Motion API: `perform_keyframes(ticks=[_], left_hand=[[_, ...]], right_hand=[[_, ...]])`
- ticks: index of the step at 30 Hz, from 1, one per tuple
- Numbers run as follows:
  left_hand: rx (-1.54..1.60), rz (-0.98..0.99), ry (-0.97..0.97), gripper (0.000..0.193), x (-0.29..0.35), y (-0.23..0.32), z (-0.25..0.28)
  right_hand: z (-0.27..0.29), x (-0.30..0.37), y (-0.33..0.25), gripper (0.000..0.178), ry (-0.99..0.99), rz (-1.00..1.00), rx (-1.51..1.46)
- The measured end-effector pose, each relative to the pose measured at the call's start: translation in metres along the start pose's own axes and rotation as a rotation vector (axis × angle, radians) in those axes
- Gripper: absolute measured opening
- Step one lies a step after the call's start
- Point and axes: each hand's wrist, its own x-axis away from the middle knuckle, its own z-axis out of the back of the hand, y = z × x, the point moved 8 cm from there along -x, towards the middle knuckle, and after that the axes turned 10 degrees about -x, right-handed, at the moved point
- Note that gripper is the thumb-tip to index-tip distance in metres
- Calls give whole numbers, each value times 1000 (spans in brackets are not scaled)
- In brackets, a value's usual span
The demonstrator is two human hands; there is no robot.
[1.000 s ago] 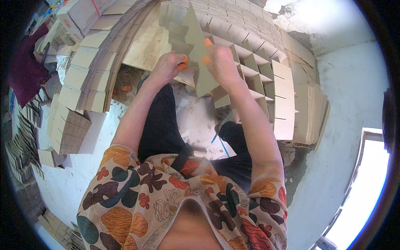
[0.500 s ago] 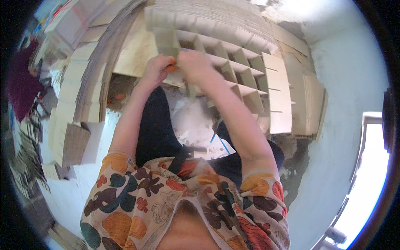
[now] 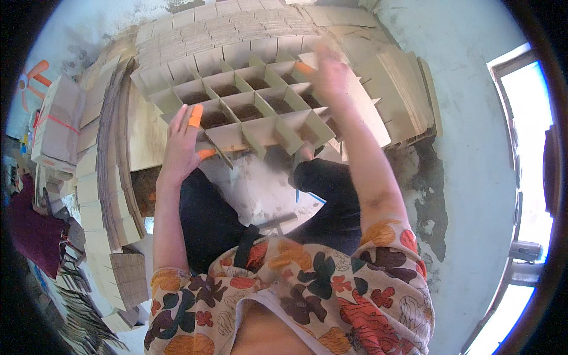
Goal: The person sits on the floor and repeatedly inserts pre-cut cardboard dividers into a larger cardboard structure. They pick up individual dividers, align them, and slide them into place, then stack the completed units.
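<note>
A cardboard divider grid [image 3: 251, 126] with several square cells lies in front of me, its strips standing upright and crossing. My left hand [image 3: 182, 142] is at its near left corner, with thumb and fingers apart and the fingers stretched along the outer strip. Orange wraps cover a fingertip and the thumb tip. Over the far right side of the grid is my right hand [image 3: 331, 74], smeared by motion, its orange-wrapped thumb apart from the raised fingers. Neither hand visibly grips anything.
Stacks of slotted cardboard strips stand behind the grid [image 3: 236, 26], to its right [image 3: 402, 89] and along the left [image 3: 106, 171]. A white box [image 3: 59, 127] with a red band and an orange fan [image 3: 32, 83] are at far left. A wall [image 3: 473, 118] rises at right.
My hands were close together at the grid's near left side and have moved apart, the right one far and rightward, the left one leftward. The view has shifted, showing more of the grid.
</note>
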Motion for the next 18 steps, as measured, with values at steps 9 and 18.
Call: perform_keyframes(ticks=[9, 18], left_hand=[[-16, -77, -200, 117, -84, -16, -29], [-65, -106, -233, 104, -133, 2, -43]], right_hand=[[33, 54, 191, 111, -416, -449, -173], [74, 77, 286, 45, -76, -576, -874]])
